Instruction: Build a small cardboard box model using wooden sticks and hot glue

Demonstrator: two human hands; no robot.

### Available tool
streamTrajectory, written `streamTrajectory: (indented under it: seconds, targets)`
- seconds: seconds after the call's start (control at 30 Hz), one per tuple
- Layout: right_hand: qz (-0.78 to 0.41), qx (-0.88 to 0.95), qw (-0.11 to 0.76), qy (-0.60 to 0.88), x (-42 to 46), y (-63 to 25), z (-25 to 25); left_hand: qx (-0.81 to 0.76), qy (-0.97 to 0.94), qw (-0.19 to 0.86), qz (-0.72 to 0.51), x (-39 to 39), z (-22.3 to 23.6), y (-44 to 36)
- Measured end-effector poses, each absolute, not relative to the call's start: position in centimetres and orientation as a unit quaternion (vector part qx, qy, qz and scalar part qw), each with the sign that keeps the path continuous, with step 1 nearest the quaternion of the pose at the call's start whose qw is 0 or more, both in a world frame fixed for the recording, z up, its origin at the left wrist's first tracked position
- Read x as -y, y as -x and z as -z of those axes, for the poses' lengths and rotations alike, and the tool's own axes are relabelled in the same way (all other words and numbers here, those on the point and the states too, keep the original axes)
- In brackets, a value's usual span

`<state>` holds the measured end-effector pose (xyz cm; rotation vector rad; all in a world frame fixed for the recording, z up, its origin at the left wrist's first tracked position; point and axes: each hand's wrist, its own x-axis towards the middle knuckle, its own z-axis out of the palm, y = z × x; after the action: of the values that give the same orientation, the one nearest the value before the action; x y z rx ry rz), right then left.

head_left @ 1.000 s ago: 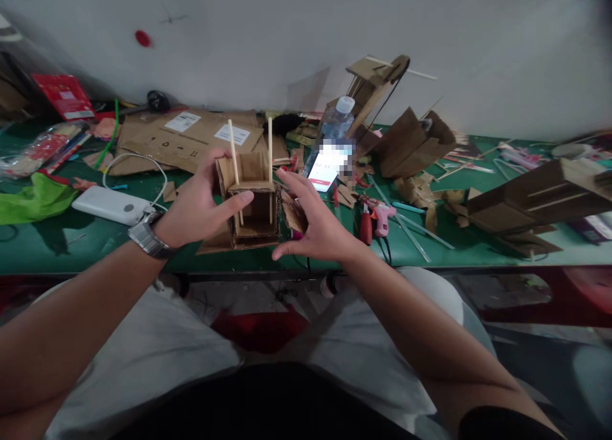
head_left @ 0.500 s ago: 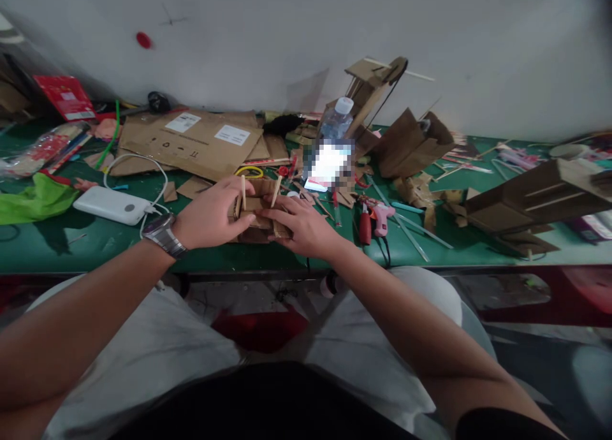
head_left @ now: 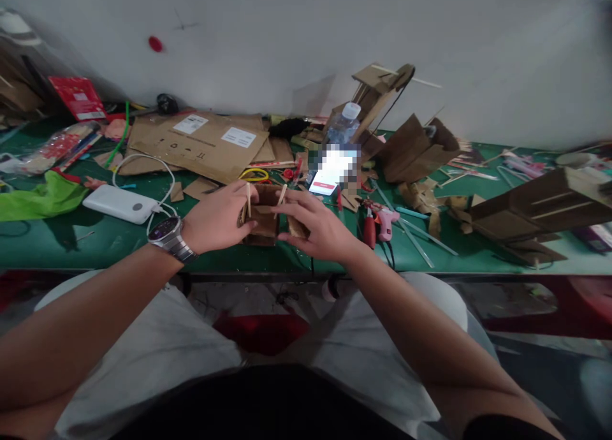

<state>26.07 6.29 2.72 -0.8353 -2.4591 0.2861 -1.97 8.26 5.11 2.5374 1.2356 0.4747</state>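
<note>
While the small cardboard box [head_left: 262, 232] sits nr the front edge of the green table [head_left: 119, 252], btwn both hands, two thin wood sticks poke up from it: L stick [head_left: 248, 201] & R stick [head_left: 281, 198].

L hand [head_left: 217, 218] is clamped on the box's L side, thumb on the near part, fingertips at the far part by the L stick; watch [head_left: 173, 238] on that wrist. R hand [head_left: 318, 226] is at the box's R side, fingertips by the R stick, thumb & fingers apart w/ a cardboard piece [head_left: 297, 227] btwn; can't tell if they grip it.

White power bank [head_left: 117, 204] w/ cable is L of L hand. Behind box: yellow ring [head_left: 255, 174], flat carton [head_left: 196, 143] w/ 2 labels. Lit phone [head_left: 329, 177], partly pixelated, is beyond R hand, bottle [head_left: 343, 124] behind it. Pink glue gun [head_left: 386, 220] lies R of R hand, just beside a red-handled tool [head_left: 369, 231].
</note>
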Motion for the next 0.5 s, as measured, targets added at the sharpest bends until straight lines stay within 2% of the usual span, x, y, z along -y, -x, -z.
streamTrajectory:
  seconds: [0.1, 0.17, 0.4, 0.5]
  targets:
    - [-0.095, 0.879, 0.349, 0.312, -6.4, -26.0, -3.8, -0.444, -0.869, 0.143, -0.165, -8.1, -5.1, 1.9]
    - [-0.086, 0.869, 0.376, 0.309, -6.5, -25.8, -4.4, -0.453, -0.862, 0.143, -0.178, -8.0, -5.0, 1.8]
    - [-0.069, 0.885, 0.333, 0.319, -7.0, -25.5, -5.0, -0.436, -0.854, 0.113, -0.26, -7.3, -4.8, 1.6]
    - [-0.053, 0.885, 0.328, 0.327, -7.0, -25.5, -4.5, -0.427, -0.863, 0.097, -0.252, -7.1, -5.3, 1.7]
